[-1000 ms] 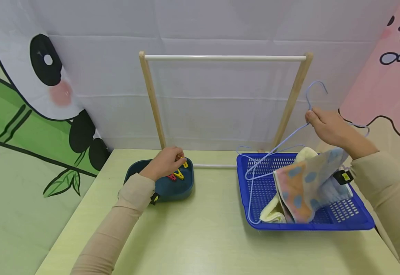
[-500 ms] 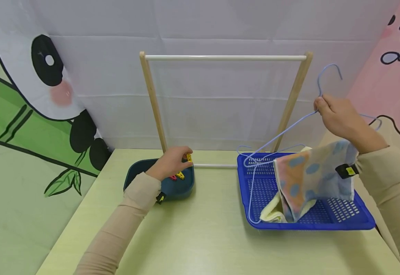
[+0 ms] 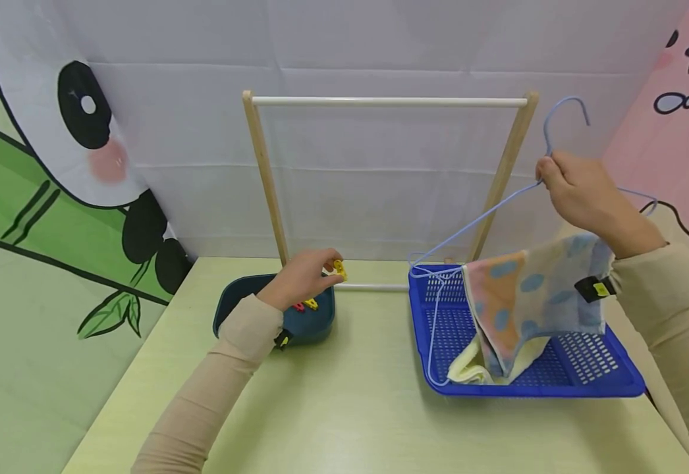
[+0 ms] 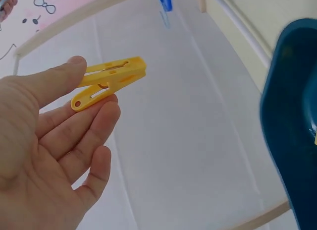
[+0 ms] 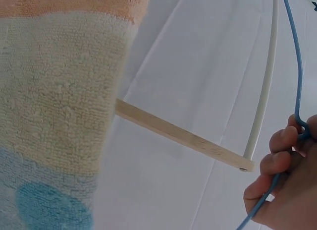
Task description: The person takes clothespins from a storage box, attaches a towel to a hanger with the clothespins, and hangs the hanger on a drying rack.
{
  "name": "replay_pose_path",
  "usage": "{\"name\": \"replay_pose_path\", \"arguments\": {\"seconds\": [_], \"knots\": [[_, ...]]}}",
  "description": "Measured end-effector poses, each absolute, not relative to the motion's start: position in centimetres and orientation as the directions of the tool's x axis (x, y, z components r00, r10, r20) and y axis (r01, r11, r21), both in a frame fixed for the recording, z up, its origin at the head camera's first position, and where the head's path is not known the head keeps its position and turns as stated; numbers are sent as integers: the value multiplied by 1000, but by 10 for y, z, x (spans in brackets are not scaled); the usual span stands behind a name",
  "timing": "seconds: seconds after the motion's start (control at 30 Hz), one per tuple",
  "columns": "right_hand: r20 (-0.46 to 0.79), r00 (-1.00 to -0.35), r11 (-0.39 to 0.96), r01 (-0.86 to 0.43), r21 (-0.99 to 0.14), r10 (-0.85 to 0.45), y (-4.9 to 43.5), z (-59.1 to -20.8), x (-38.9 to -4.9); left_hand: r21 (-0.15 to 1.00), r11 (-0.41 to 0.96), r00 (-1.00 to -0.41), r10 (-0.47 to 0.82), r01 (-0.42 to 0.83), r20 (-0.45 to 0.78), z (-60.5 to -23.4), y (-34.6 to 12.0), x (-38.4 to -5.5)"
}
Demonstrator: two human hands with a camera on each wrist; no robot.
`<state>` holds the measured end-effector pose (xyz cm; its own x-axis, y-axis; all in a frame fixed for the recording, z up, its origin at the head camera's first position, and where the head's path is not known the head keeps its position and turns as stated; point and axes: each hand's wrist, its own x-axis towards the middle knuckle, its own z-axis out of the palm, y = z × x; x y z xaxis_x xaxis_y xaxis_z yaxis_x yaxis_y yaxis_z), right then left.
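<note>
My left hand (image 3: pixel 305 276) pinches a yellow clothespin (image 4: pixel 111 79) between thumb and fingers, just above the right part of the dark teal bin (image 3: pixel 315 329). Red and yellow clothespins (image 3: pixel 311 304) lie inside that bin. On the right, my right hand (image 3: pixel 584 197) grips a blue wire hanger (image 3: pixel 481 227) at the neck below its hook, holding it up over the blue basket (image 3: pixel 534 390). A small towel (image 3: pixel 534 289) with pastel colours and blue spots hangs from the hanger. In the right wrist view the towel's terry surface (image 5: pixel 54 86) fills the left side.
A drying rack with a white top rail (image 3: pixel 388 102) and wooden posts (image 3: pixel 265 178) stands at the table's back. In the basket lie a pale yellow cloth (image 3: pixel 469 365) and another wire hanger (image 3: pixel 432 355). A printed backdrop (image 3: pixel 380 210) rises behind.
My left hand has lifted the yellow clothespin up and right from inside the bin. My right hand has raised the hanger, and the towel has risen with it.
</note>
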<state>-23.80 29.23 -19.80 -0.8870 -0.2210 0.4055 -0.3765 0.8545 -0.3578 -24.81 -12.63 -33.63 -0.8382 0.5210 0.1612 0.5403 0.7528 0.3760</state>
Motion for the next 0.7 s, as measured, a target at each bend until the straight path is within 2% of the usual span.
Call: {"name": "replay_pose_path", "arguments": {"seconds": [0.23, 0.53, 0.7], "knots": [[450, -868, 856, -384, -346, -208, 286, -187, -238, 358, 728, -810, 547, 585, 212, -325, -117, -244], [523, -834, 854, -394, -339, -177, 279, -174, -236, 342, 711, -788, 577, 614, 214, -316, -106, -242], [527, -829, 870, -390, -303, -188, 274, -175, -239, 341, 677, -755, 622, 652, 209, -312, -98, -239]]}}
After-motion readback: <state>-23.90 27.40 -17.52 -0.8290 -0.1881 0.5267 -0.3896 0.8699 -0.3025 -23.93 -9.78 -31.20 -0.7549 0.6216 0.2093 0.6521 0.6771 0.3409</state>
